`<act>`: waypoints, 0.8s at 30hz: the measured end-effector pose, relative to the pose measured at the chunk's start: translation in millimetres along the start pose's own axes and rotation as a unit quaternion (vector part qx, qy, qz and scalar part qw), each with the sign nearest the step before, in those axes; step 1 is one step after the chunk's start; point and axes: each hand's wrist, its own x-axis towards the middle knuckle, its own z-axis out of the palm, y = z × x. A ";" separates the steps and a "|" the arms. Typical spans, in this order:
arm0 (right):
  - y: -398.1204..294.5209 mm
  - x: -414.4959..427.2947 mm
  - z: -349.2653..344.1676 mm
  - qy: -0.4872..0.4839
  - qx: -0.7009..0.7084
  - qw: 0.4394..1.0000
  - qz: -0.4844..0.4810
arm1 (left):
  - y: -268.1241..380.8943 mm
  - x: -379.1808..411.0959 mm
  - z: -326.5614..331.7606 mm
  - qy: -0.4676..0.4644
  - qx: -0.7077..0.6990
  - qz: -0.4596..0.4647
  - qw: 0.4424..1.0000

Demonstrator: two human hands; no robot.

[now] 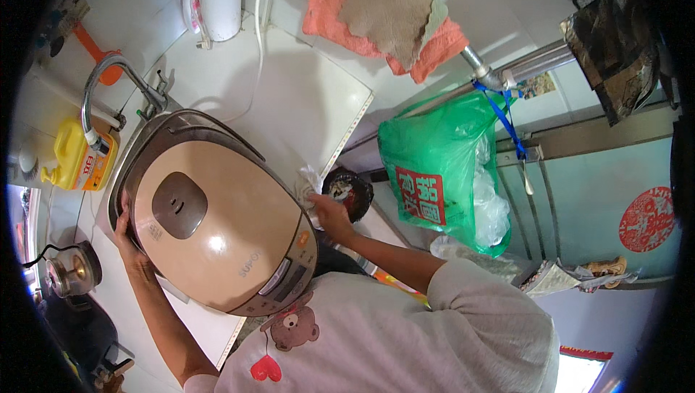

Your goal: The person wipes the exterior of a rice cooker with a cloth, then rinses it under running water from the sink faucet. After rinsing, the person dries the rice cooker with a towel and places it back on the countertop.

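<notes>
A beige and brown rice cooker [239, 192] with its lid down is right in front of me, over the sink [112, 197]. Its control panel faces my body, and its carry handle [228, 128] lies back along the far side. My left hand [130, 243] grips the cooker's left side, the fingertips partly hidden behind its edge. Bunched in my right hand [332, 218] is a white cloth [308, 186], against or very near the cooker's right side. What the cooker's base rests on is hidden.
A curved metal faucet [108, 61] rises beyond the sink, near a yellow detergent jug [87, 154]. At right, a green plastic bag [434, 159] hangs from a metal rail. A dark bin [353, 197] stands below the counter edge [347, 137]. A glass kettle [70, 271] is at left.
</notes>
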 end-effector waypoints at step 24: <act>77.0 260.9 -197.9 0.354 -0.375 0.821 -0.243 | -8.9 -0.9 19.2 -0.021 0.013 0.019 1.000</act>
